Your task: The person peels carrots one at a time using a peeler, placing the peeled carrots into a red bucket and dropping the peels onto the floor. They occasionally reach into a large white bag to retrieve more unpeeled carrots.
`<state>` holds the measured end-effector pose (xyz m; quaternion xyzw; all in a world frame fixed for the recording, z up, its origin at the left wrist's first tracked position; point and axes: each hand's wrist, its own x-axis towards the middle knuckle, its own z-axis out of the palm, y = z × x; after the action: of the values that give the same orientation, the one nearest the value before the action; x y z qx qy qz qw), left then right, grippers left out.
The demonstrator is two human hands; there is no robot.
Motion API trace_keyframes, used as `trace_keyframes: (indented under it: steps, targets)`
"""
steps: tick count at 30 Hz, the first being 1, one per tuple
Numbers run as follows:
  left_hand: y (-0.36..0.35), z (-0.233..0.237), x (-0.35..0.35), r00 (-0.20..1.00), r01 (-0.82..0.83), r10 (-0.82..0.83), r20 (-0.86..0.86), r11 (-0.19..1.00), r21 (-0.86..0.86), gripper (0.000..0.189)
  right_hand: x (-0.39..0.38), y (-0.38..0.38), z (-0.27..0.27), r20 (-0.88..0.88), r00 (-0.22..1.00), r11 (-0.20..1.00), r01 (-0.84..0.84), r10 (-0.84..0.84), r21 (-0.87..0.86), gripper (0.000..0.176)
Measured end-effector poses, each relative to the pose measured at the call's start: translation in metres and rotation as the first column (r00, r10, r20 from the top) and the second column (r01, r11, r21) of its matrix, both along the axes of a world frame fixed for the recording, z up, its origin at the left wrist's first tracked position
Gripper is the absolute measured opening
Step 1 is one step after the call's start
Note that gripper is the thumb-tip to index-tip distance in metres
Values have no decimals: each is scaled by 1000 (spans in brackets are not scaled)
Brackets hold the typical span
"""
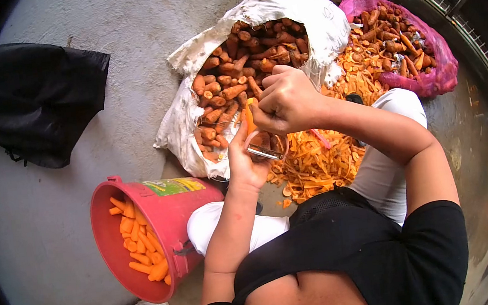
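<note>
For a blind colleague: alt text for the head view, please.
The left hand holds a carrot, the right hand a peeler, above a heap of peelings. A white sack of carrots lies ahead; a red bucket of peeled ones stands left.

Both hands meet just in front of the open mouth of the white sack [307, 19]. The left forearm [228, 226] runs straight up toward the sack, wrist level. The left hand [247, 161] closes its grip on a metal peeler [265, 152], one digit raised. The right arm [392, 135] comes in bent at the elbow. The right hand [289, 102] is fisted, knuckles toward the sack, pinching a carrot [250, 117] just above the left hand.
</note>
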<state>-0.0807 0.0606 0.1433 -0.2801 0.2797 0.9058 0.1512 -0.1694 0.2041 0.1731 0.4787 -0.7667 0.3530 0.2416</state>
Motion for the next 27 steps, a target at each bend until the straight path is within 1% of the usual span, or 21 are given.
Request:
trace_keyframes:
  steps: [2, 5, 8, 9, 11, 12, 15, 16, 17, 18, 19, 22, 23, 25, 26, 27]
  targets:
    - [3, 7, 1, 1000, -17, 17, 8, 1000, -7, 31, -2, 0, 0, -10, 1000, 1000, -20, 20, -18, 37]
    - [-9, -9, 1, 994, 24, -15, -106, 996, 81, 31, -2, -1, 0, 28, 999, 1000, -20, 21, -21, 36]
    - [9, 21, 5, 998, -39, 35, -53, 996, -79, 31, -6, 1, -5, 167, 985, 999, 31, -33, 14, 33]
    - [8, 17, 9, 993, 32, -39, -114, 998, -61, 31, -16, 3, -8, 122, 984, 991, 130, -133, 35, 30]
    - [2, 3, 18, 954, 181, -185, -236, 983, -38, 31, -37, 11, -13, 112, 977, 984, 179, -180, 24, 29]
    - [7, 4, 18, 972, 130, -149, -180, 985, -111, 33, -38, 11, -14, 25, 979, 979, 198, -200, 54, 30]
    - [2, 4, 17, 953, 171, -193, -235, 979, -111, 35, -54, 14, -27, 128, 963, 968, 221, -236, 119, 40]
    - [2, 8, 18, 939, 206, -225, -260, 974, -98, 36, -65, 18, -26, 144, 930, 934, 314, -339, 171, 41]
    - [3, 12, 18, 923, 243, -257, -285, 966, -84, 37, -76, 26, -24, -31, 894, 865, 442, -447, 237, 40]
    - [4, 15, 19, 906, 280, -288, -311, 957, -71, 38, -83, 35, -19, -34, 852, 827, 515, -522, 223, 39]
    - [3, 15, 18, 912, 279, -289, -291, 957, -75, 39, -87, 42, -16, -35, 805, 783, 586, -593, 208, 39]
    - [0, 15, 15, 940, 243, -250, -231, 968, -59, 41, -90, 42, -10, 15, 759, 743, 633, -651, 218, 40]
    - [0, 16, 11, 952, 217, -221, -210, 975, -41, 40, -86, 39, -10, 136, 788, 797, 572, -600, 195, 39]
    - [-1, 13, 6, 970, 176, -176, -170, 984, -17, 37, -61, 27, -3, 371, 805, 883, 453, -463, 120, 38]
    - [-4, 4, 5, 976, 160, -160, -151, 987, -11, 36, -52, 23, -1, 379, 847, 927, 359, -373, 108, 39]
    - [-6, -4, 4, 981, 143, -142, -134, 990, -4, 35, -41, 19, 9, 495, 804, 944, 280, -331, 177, 37]
